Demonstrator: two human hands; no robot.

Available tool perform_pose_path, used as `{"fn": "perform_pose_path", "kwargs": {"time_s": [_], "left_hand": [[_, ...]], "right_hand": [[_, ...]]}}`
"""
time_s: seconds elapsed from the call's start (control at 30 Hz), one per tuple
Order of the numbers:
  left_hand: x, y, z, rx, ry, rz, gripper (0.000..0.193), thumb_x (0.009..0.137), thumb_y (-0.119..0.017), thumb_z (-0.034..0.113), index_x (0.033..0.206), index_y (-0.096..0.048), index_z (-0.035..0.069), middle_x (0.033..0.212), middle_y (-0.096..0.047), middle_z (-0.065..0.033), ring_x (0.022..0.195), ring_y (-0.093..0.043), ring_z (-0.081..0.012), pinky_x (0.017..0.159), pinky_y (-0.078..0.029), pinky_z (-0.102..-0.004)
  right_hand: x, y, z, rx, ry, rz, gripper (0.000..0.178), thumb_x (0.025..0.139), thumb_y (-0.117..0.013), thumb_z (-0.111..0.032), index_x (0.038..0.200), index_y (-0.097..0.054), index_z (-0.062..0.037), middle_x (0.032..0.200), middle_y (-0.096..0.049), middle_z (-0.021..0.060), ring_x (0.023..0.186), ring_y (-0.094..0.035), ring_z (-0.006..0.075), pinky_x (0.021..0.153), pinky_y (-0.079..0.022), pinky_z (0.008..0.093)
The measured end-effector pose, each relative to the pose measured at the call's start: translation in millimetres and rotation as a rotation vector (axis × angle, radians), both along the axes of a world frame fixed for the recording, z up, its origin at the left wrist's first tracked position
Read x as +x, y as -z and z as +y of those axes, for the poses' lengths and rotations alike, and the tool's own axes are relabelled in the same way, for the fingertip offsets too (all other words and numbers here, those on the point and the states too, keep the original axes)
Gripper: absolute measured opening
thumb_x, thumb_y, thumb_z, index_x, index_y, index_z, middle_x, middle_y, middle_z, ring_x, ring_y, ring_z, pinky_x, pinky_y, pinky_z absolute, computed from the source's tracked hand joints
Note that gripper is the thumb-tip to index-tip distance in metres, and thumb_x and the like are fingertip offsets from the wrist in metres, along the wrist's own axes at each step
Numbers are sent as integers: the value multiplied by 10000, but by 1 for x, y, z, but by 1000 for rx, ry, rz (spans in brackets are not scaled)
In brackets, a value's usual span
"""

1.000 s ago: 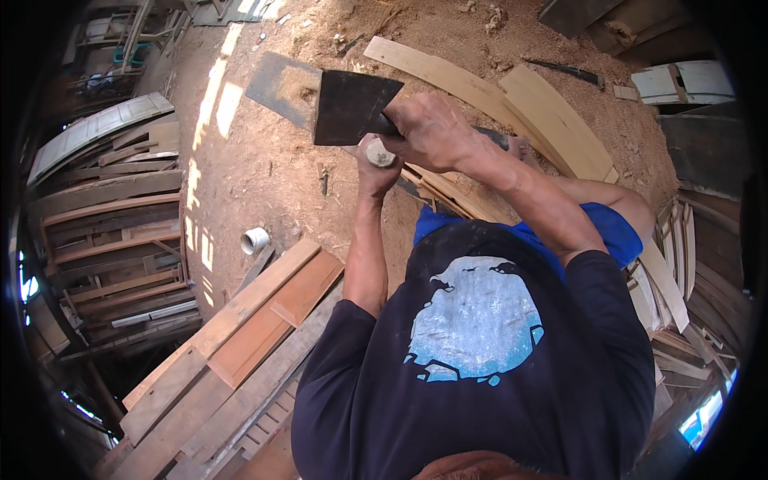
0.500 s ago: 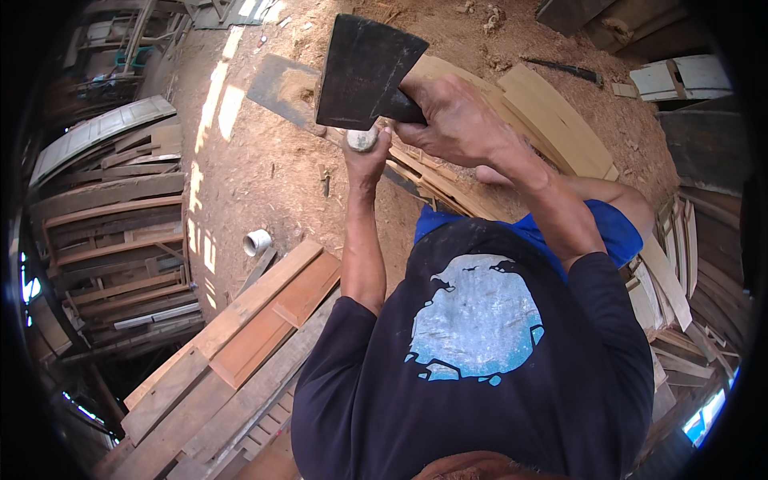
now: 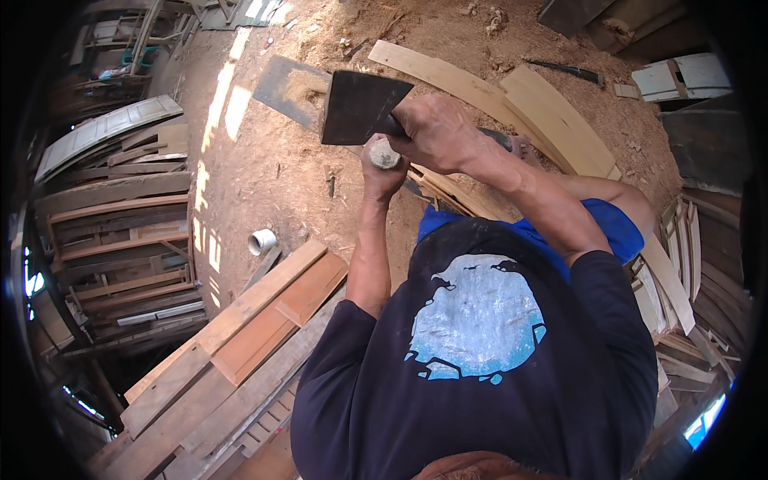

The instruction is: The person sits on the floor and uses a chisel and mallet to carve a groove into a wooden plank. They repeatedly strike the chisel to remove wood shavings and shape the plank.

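My right hand is closed round the handle of a broad-bladed hatchet, whose flat dark blade faces up. Part of the dark handle shows beyond that hand. Just below the blade, my left hand grips a round stick; only its pale, rough end shows and the rest is hidden. Blade and stick end look close together, but I cannot tell if they touch. Beyond the hands, a flat grey board with wood shavings on it lies on the ground.
Pale curved planks lie ahead to the right. Stacked boards stand at my near left, by a white pipe piece. Timber racks line the left side. More wood leans at the right. Shavings cover the ground.
The hatchet blade has come down and tilted, appearing smaller, and my right hand has shifted slightly right and down. My left hand with the stick has moved a little right and nearer.
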State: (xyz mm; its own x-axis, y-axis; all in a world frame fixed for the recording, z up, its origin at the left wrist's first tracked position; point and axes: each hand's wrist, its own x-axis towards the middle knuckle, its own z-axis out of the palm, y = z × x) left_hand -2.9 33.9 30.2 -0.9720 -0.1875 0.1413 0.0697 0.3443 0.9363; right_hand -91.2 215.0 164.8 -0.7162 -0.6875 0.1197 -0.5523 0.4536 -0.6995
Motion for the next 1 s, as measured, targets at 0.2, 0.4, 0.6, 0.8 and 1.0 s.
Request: {"fn": "perform_pose_path", "kwargs": {"time_s": [0.2,0.4,0.6,0.8,1.0], "left_hand": [[-8,31,13,5,-35,29,435,794,-850,145,1144,-620,26,924,-674,-37,858,-650,-167,784,-539,-308],[-4,23,-6,242,-213,-49,269,838,-790,43,1041,-615,19,870,-637,11,764,-602,-85,694,-517,-265],[-18,8,-9,159,-136,-140,240,827,-788,46,1022,-653,15,842,-657,2,753,-634,-97,688,-531,-271],[-23,-16,34,11,-78,129,298,770,-797,40,1042,-678,17,937,-707,-50,861,-679,-151,775,-553,-308],[6,11,7,45,-94,-1,339,757,-818,67,1059,-671,20,921,-699,-46,857,-681,-163,785,-554,-315]], "right_hand": [[-2,39,-1,244,-107,-73,366,802,-747,-226,1112,-646,-60,821,-689,217,859,-687,410,769,-534,508],[-9,-8,18,-46,20,-141,394,824,-720,-203,1175,-641,-41,868,-704,232,879,-694,408,797,-541,481],[-12,-36,26,-181,97,-60,361,822,-710,-212,1153,-652,-78,868,-709,212,869,-699,392,790,-543,484],[-9,14,15,335,-32,-100,392,819,-708,-202,1198,-621,-158,796,-707,180,810,-704,382,730,-537,499],[6,-16,21,-21,10,-30,276,809,-708,-184,1076,-653,-136,810,-712,146,818,-706,384,726,-541,502]]}}
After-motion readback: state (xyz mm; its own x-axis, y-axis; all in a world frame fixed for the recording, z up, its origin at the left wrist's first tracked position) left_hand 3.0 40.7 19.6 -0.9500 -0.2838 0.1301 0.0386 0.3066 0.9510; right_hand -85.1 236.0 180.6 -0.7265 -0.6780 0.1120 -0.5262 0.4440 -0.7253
